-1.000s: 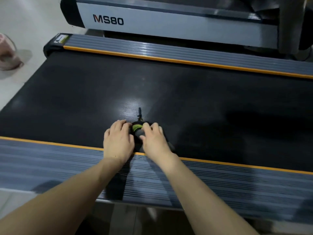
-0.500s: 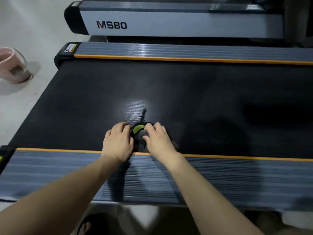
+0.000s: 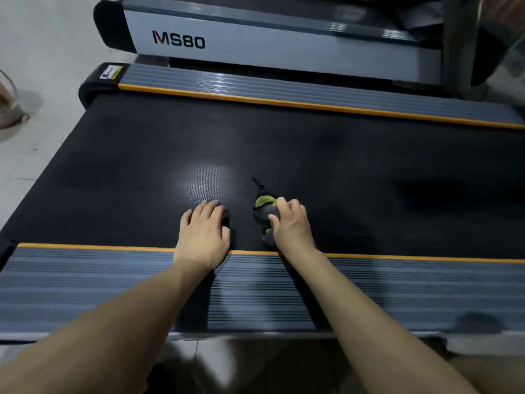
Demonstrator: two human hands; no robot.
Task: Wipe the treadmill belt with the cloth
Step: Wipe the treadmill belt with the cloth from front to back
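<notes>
The black treadmill belt [image 3: 326, 166] spans the middle of the view, between two grey ribbed side rails edged in orange. A small dark cloth with a lime-green patch [image 3: 264, 207] is bunched on the belt near the front rail. My right hand [image 3: 291, 226] grips the cloth from the right, fingers curled over it. My left hand [image 3: 203, 233] lies flat on the belt to the left of the cloth, fingers spread, holding nothing. A gap of bare belt separates the two hands.
The near side rail [image 3: 113, 282] runs under both forearms. The far side rail [image 3: 284, 89] lies behind the belt. A second treadmill marked MS80 [image 3: 179, 41] stands behind it. A pink container [image 3: 8, 106] sits on the pale floor at the far left.
My hands were together on the cloth. My left hand has let go and now rests flat on the belt to the left, while my right hand keeps the cloth a little to the right.
</notes>
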